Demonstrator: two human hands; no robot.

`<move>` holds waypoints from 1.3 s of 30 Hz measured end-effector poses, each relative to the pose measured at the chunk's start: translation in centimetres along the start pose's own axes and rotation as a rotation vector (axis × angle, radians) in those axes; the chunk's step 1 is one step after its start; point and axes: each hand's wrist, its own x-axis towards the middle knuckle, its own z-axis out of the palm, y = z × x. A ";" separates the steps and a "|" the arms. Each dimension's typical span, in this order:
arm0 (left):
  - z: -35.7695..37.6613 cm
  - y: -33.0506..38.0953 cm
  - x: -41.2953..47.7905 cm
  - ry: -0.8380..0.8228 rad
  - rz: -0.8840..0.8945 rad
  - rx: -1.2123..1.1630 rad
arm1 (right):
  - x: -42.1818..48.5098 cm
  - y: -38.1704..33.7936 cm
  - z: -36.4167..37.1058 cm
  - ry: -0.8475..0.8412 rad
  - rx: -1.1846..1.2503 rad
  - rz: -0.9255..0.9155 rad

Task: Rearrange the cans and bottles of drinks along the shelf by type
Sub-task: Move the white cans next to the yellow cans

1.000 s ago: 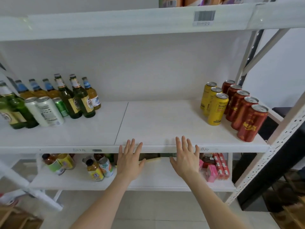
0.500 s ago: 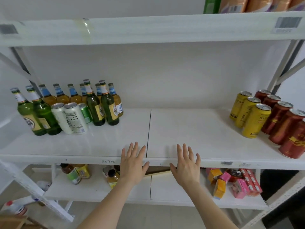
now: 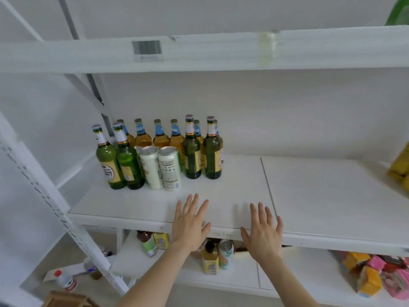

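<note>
On the white shelf (image 3: 321,196) a cluster of drinks stands at the left. Two green bottles (image 3: 117,160) are at the front left, two white cans (image 3: 160,167) beside them, and two darker green bottles (image 3: 201,151) to their right. A row of amber bottles (image 3: 161,135) with blue neck labels lines the back. A small green can peeks from behind the white cans. My left hand (image 3: 189,224) and my right hand (image 3: 263,231) hover flat with spread fingers over the shelf's front edge, holding nothing. A yellow can (image 3: 401,167) shows at the far right edge.
The shelf below carries small bottles and a can (image 3: 225,253) in the middle and colourful boxes (image 3: 380,273) at the right. A slanted white upright (image 3: 55,207) runs down the left. The upper shelf's edge (image 3: 221,52) bears a barcode label.
The view has swung left: the bottle cluster now sits mid-frame and the red and yellow cans have slid almost out at the right. Both hands stay flat over the shelf edge.
</note>
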 end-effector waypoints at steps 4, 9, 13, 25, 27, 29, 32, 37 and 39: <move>-0.3 -7.4 -1.6 0.002 0.030 0.001 | -0.5 -7.2 0.5 0.029 0.041 0.044; -1.1 -15.7 -3.5 0.011 0.045 0.015 | -1.0 -14.6 -0.4 0.061 0.049 0.076; -1.3 -20.1 -3.4 0.041 0.037 0.009 | -0.5 -18.7 -1.2 0.064 0.035 0.078; 0.3 -22.1 2.5 0.196 -0.002 -0.216 | 6.9 -22.3 -1.1 0.084 0.110 0.037; 0.4 -22.0 3.7 0.211 -0.018 -0.294 | 8.7 -22.4 -0.9 0.081 0.152 0.036; 0.6 -22.0 4.8 0.208 -0.055 -0.411 | 10.1 -22.5 -0.7 0.072 0.201 0.030; 0.7 -21.7 6.1 0.196 -0.108 -0.575 | 11.7 -22.7 -0.5 0.043 0.303 0.029; 2.2 -21.7 8.7 0.109 -0.235 -0.864 | 14.6 -22.5 0.4 -0.090 0.709 0.002; 3.5 -22.1 9.8 0.088 -0.281 -0.947 | 15.7 -22.5 0.3 -0.151 0.899 0.004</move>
